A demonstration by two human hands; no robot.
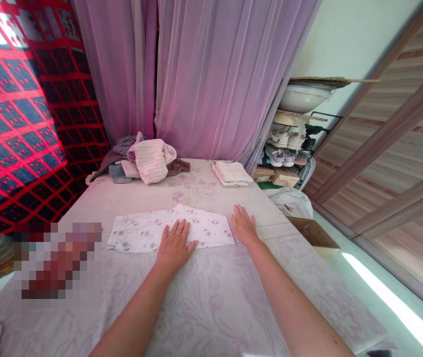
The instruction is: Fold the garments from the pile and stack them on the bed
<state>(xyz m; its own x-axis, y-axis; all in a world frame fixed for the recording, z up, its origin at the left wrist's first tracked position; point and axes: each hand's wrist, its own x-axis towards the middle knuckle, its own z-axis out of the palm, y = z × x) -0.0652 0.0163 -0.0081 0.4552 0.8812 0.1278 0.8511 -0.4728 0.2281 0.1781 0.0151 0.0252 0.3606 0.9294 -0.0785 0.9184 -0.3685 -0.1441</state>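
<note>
A pair of white printed pants [137,228], folded lengthwise, lies flat across the bed in front of me. My left hand [176,243] rests palm down on the lower middle of the cloth, its fingers stretched out. Just past the right end of the pants, my right hand [243,225] lies flat on the sheet with fingers extended, close to the garment's edge. Whether its fingertips touch the cloth I cannot tell. Neither hand grips anything.
A heap of clothes [151,161] sits at the bed's far left, and a folded stack [231,173] at its far right. Lilac curtains [214,74] hang behind. Shoes [281,154] and a cardboard box [313,235] stand right of the bed. A pixelated patch covers the left side.
</note>
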